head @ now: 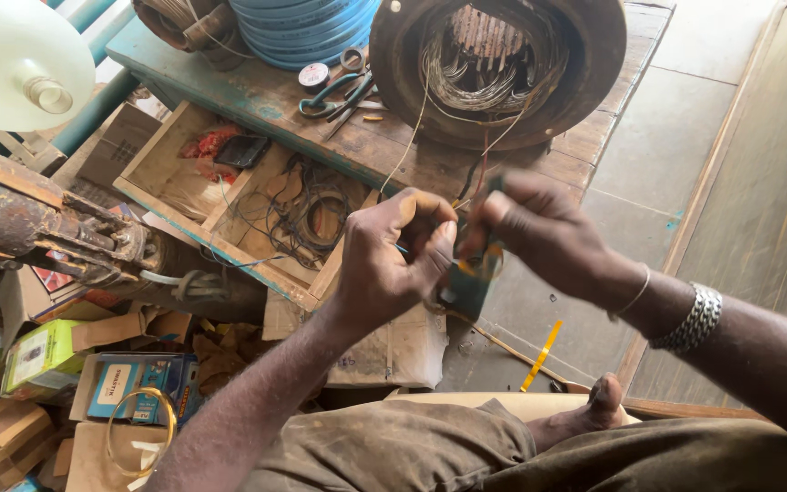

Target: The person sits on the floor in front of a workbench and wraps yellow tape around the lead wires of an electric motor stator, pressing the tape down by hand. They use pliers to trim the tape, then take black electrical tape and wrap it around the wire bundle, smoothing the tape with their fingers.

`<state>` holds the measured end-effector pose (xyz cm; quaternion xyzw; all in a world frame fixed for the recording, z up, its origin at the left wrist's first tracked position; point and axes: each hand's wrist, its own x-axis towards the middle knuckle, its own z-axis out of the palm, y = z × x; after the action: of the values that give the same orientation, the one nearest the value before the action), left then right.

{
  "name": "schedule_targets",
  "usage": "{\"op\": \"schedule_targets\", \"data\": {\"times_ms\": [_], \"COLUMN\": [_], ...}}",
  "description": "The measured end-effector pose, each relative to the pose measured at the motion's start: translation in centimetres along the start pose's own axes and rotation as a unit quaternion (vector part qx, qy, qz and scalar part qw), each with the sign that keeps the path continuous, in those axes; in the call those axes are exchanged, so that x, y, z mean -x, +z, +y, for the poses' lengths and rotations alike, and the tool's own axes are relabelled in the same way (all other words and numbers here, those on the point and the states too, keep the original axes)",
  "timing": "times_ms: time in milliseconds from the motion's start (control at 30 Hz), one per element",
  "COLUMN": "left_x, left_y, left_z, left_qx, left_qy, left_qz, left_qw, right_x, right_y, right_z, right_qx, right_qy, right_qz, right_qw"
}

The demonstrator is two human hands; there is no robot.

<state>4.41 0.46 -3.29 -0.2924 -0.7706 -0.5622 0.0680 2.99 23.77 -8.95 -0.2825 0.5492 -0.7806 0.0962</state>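
Both hands pinch now: left hand (393,260) and right hand (539,228) grip dark-green pliers (468,282) on motor (498,68) wires (412,137); leads hang loose, unjoined.

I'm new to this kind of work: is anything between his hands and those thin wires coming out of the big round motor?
Nothing visible. The left hand and right hand already meet at the thin wires trailing from the round motor housing on the wooden bench; the right hand also grips a dark green tool.
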Motion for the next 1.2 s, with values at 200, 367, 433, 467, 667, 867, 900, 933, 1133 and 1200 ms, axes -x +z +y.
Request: {"op": "schedule_targets", "data": {"times_ms": [200,367,433,467,667,867,900,933,1133,1200], "left_x": [-0.9,-0.9,-0.8,-1.0,-2.2,-2.3,-2.5,-2.7,-3.8,-3.4], "left_y": [1.7,2.8,2.6,2.5,3.2,1.7,1.4,1.3,2.4,3.4], "left_z": [-5.0,-8.0,-8.4,-8.3,-5.9,-5.2,-5.4,-5.8,-7.7,-8.2], "left_qx": [-0.156,0.086,0.249,0.324,-0.302,-0.557,-0.564,-0.587,-0.499,-0.451], "left_qy": [0.002,-0.216,-0.246,-0.25,-0.142,-0.015,-0.031,-0.041,-0.009,0.052], "left_qz": [0.0,-0.161,-0.188,-0.197,-0.201,-0.055,-0.049,-0.076,-0.15,-0.152], "left_qw": [0.988,0.959,0.918,0.891,0.921,0.828,0.824,0.805,0.854,0.878], "right_x": [-1.7,-1.3,-1.2,-1.1,-1.1,-1.6,-1.7,-1.7,-1.6,-1.6], "right_y": [-2.9,-2.7,-2.8,-3.0,-3.5,-3.8,-3.9,-4.0,-4.7,-5.2], "right_z": [-0.3,1.6,2.1,2.2,1.4,0.5,0.3,0.2,0.1,0.2], "right_qx": [0.115,-0.023,-0.102,-0.127,-0.165,-0.174,-0.17,-0.187,-0.2,-0.197], "right_qy": [0.235,0.21,0.167,0.147,0.105,0.061,0.05,0.039,0.023,0.005], "right_qz": [0.199,0.186,0.171,0.155,0.147,0.166,0.173,0.159,0.173,0.185], "right_qw": [0.944,0.96,0.966,0.969,0.97,0.969,0.969,0.969,0.964,0.963]}}
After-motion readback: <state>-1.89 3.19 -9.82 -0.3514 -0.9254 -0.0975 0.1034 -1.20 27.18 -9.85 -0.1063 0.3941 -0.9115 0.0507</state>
